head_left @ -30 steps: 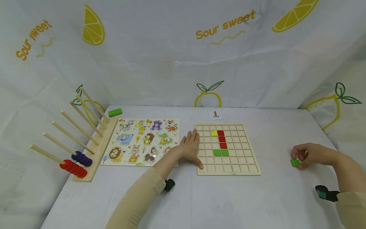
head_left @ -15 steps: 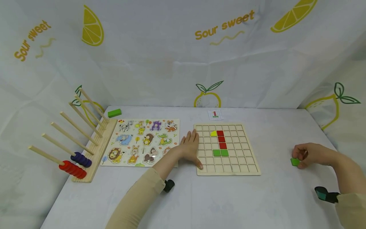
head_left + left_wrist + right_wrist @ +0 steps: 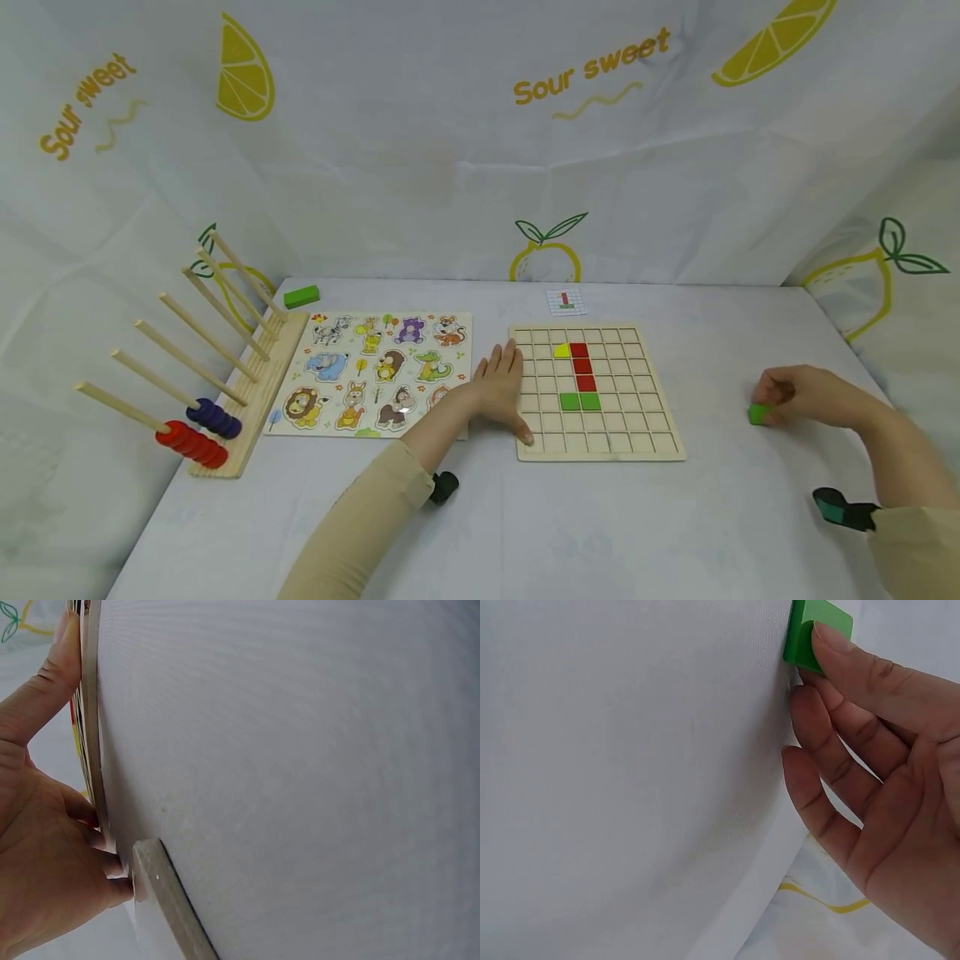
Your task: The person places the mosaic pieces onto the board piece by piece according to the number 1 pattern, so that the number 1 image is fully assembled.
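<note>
My right hand [image 3: 806,397] pinches a green square tile [image 3: 758,414] between thumb and fingers, low over the right side of the table. In the right wrist view the thumb lies on the face of this tile [image 3: 826,622]. My left hand [image 3: 497,388], fingers spread, rests at the left edge of the wooden grid board [image 3: 637,446], its thumb on the near left corner. On the board lie a yellow piece [image 3: 562,351], a column of red tiles [image 3: 582,367] and two green tiles [image 3: 580,402] side by side below it.
Left of the board lies an animal puzzle [image 3: 390,337], partly under the left forearm. A wooden peg rack [image 3: 247,392] with red rings [image 3: 191,443] and purple rings [image 3: 214,418] stands at far left. A green block [image 3: 302,296] and a pattern card [image 3: 566,302] lie at the back.
The right hand has picked the green tile up off the table and shifted it slightly left. The left hand and the board keep their places.
</note>
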`<action>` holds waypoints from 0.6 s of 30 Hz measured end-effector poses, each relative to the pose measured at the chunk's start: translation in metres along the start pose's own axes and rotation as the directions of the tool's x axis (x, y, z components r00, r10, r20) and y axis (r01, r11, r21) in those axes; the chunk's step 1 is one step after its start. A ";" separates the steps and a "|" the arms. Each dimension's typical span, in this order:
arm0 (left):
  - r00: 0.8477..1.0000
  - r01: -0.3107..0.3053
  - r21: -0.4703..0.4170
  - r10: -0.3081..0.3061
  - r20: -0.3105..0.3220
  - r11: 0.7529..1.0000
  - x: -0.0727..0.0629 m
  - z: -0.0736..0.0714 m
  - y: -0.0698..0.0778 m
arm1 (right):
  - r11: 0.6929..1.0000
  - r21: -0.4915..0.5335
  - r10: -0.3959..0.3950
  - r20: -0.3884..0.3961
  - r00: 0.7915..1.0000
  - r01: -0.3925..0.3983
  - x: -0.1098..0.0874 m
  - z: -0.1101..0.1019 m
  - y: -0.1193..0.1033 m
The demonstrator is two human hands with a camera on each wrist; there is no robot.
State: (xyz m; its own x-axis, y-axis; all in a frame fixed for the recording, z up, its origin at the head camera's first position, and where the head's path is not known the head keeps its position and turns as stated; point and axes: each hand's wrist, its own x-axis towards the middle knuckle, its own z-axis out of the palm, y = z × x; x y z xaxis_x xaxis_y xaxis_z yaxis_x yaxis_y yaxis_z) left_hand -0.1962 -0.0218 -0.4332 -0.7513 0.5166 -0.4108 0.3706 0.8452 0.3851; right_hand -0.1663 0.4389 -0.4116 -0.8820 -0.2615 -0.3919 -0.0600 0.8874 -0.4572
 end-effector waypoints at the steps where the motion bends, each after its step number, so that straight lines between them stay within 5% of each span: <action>1: 1.000 0.000 -0.001 0.000 -0.001 1.000 0.000 0.000 0.000 | 1.000 0.004 0.001 -0.007 1.000 -0.001 0.001 0.000 -0.001; 18: 1.000 0.003 -0.013 -0.003 0.004 1.000 -0.001 -0.002 0.001 | 0.990 0.032 -0.135 -0.089 0.987 0.138 0.010 0.004 -0.030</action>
State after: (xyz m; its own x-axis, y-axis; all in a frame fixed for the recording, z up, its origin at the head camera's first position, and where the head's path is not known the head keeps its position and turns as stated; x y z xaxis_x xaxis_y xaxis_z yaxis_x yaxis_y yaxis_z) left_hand -0.1961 -0.0218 -0.4311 -0.7502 0.5147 -0.4151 0.3613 0.8448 0.3947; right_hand -0.1714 0.4085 -0.4045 -0.9038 -0.3442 -0.2542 -0.1664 0.8302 -0.5321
